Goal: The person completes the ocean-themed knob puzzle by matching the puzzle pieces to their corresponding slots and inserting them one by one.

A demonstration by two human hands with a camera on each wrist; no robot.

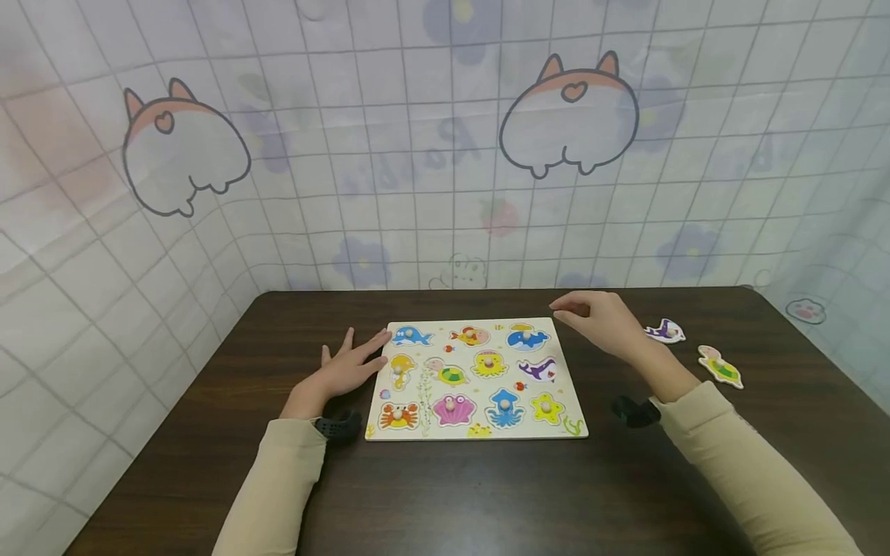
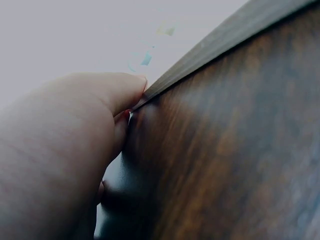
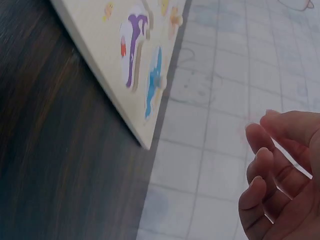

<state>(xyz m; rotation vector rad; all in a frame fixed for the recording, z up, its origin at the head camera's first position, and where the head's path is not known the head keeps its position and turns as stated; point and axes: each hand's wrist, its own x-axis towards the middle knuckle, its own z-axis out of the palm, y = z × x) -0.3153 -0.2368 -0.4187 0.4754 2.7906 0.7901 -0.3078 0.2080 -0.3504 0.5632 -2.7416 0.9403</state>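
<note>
A wooden sea-animal peg puzzle board (image 1: 480,380) lies flat on the table. My left hand (image 1: 342,374) is at its left edge with fingers spread, the fingertips touching the board; in the left wrist view the thumb (image 2: 120,90) meets the edge. My right hand (image 1: 599,318) hovers near the far right corner, close to the blue whale piece (image 1: 527,337). Its fingers (image 3: 260,137) are loosely bent toward the thumb, with nothing visible between them. The turtle recess (image 1: 450,374) and purple whale recess (image 1: 539,370) show printed pictures without knobs.
To the right of the board, a loose purple whale piece (image 1: 666,331) and a loose turtle piece (image 1: 721,367) lie on the dark wooden table (image 1: 459,494). A patterned cloth (image 1: 431,193) hangs behind and at the sides.
</note>
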